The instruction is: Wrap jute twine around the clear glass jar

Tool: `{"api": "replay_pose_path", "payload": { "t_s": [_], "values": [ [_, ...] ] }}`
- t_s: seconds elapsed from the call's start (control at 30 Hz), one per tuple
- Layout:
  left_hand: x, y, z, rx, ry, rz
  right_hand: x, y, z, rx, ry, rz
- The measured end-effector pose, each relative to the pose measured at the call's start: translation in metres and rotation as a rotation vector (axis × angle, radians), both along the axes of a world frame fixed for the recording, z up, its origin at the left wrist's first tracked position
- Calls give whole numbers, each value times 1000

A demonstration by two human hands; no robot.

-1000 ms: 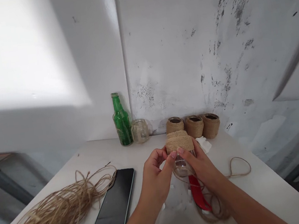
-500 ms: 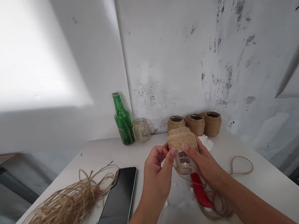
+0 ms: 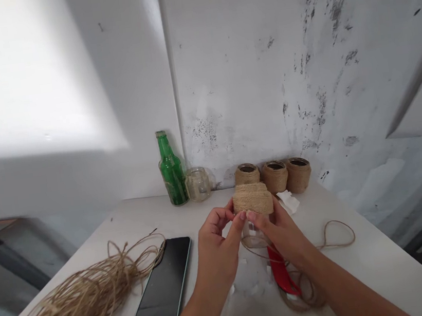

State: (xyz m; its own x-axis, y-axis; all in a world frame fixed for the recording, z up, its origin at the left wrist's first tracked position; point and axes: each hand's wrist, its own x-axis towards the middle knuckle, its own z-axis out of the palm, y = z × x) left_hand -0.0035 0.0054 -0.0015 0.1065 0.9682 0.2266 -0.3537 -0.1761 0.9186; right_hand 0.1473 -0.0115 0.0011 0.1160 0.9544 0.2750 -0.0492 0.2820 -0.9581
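Both my hands hold a glass jar above the white table. Its far half is wrapped in jute twine and its near half is bare glass. My left hand pinches the jar's left side with thumb and fingers. On the right side, my right hand grips it with fingertips at the twine's edge. A strand of twine trails from the jar and loops to the right across the table.
Three twine-wrapped jars stand at the back wall beside a bare glass jar and a green bottle. A black phone and a loose twine bundle lie at left. A red tool lies under my right wrist.
The jar and both hands shifted slightly right and back left. My fingertips moved a little along the twine's edge. The grip has stayed the same.
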Motion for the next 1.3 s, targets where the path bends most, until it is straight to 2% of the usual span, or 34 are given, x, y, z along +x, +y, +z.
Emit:
{"api": "replay_pose_path", "payload": {
  "t_s": [0.17, 0.87, 0.93, 1.0, 1.1, 1.17, 1.3],
  "values": [
    [0, -2, 2, 11, -9, -6, 1, -1, -4, 7, -23, 8],
    [-2, 1, 3, 77, 11, -51, 4, 1, -3, -9, 62, -5],
    [-2, 2, 1, 117, 36, -21, 2, 0, -3, 12, 91, -28],
    [-2, 2, 1, 149, 83, 69, 1, 0, -4, 53, 89, -62],
    [-2, 2, 3, 135, 142, 152, 0, -1, -3, 123, 15, -130],
    [-2, 0, 6, 74, 106, 71, 2, -1, -2, 137, -26, -163],
    [0, -7, 10, -116, 88, -221, 10, 1, 2, 162, -1, -195]
  ]
}}
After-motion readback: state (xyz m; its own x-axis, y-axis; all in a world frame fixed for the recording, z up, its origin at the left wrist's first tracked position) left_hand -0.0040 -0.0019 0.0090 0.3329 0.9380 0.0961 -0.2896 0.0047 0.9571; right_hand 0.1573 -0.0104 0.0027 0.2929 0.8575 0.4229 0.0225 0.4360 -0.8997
